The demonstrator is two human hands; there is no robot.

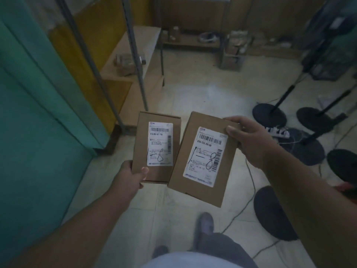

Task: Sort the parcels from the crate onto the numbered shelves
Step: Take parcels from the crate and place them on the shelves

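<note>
The picture is dim and murky, with a soft pale glare on the light tiled floor (202, 97) ahead. Straight grey metal posts (133, 51) bow near the edges from wide-angle distortion. The far background is blurred and grainy.

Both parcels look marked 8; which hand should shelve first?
Probably the left hand: its smaller parcel is nearer the shelf rack on the left. The right hand holds the larger parcel farther away.
</note>
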